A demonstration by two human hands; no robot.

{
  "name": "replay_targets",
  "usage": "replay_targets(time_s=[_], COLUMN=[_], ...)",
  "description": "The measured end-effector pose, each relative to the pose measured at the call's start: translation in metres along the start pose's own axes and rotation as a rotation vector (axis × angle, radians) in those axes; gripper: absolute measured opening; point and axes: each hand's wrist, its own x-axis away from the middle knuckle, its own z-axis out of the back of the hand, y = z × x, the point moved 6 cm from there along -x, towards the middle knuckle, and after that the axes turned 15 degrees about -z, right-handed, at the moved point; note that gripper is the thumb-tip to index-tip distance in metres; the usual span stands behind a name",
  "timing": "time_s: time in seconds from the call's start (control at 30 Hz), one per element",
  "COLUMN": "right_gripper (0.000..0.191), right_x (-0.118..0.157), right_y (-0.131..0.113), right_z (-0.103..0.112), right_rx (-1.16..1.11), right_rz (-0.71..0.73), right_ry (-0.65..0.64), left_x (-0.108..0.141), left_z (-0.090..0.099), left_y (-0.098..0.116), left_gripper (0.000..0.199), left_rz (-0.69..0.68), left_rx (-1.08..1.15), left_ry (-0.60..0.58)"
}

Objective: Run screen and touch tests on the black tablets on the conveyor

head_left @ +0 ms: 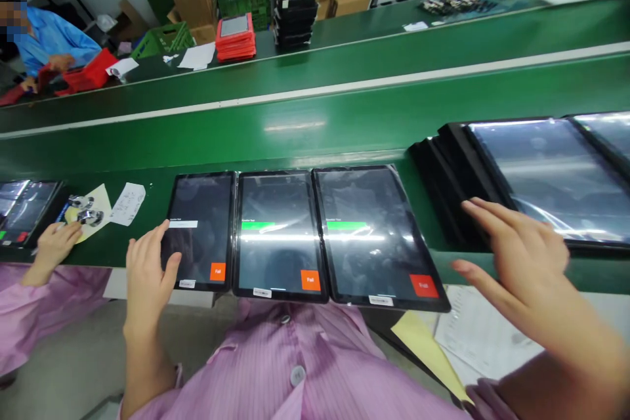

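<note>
Nearest us, at the bottom right of the frame, papers [485, 328] lay below our right hand [526, 262]. Its thumb stood well apart from its loosely gathered fingers; it gripped nothing, and we could not tell whether the fingertips met the tablet stack [551, 174] behind. Left of centre, our left hand [150, 269] was open at the left edge of the left tablet [201, 197], index finger beside the white bar [184, 224] and thumb apart over the glass; whether either touched, we could not tell.

The step in hand seemed to be working that screen. Doing it well, we judged, called for one light fingertip, the thumb clear of the orange Fail button [218, 272], and no sideways push, since the middle tablet [275, 259] sat just beside it and the right tablet [369, 262] beside that, along the near edge of the bench [111, 241]. Those two showed green bars and bright glare, so each screen deserved its own careful look.

Farther off, at the top centre, stood red cases [236, 46] and a black stack [295, 20]; a co-worker [63, 36] sat at the upper left.
</note>
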Motion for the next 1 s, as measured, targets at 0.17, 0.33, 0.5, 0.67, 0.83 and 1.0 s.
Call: replay_targets(time_s=[0.17,0.33,0.5,0.67,0.83,1.0], right_gripper=[0.075,0.077,0.077,0.074,0.064,0.060], right_x=[-0.017,-0.038,-0.059,-0.094,-0.123,-0.113], right_y=[-0.016,-0.054,-0.092,-0.138,-0.167,-0.172], right_z=[-0.001,0.005,0.015,-0.036,-0.091,-0.077], right_rx=[-0.027,-0.051,-0.092,-0.010,0.217,0.191], right_rz=[0.066,0.211,0.402,0.504,0.414,0.482], right_ry=[-0.019,-0.078,-0.120,-0.249,-0.304,-0.325], left_x=[-0.001,-0.010,-0.022,-0.084,-0.140,-0.134], left_z=[-0.003,-0.010,0.008,0.006,-0.039,-0.038], left_y=[-0.003,0.004,0.001,-0.002,0.013,0.019], left_gripper=[0.061,0.057,0.064,0.059,0.075,0.079], left_rz=[-0.093,-0.158,-0.172,-0.331,-0.617,-0.791], left_rx=[0.043,-0.020,-0.010,0.125,0.026,-0.044], left_ry=[-0.027,-0.052,-0.052,-0.128,-0.364,-0.399])
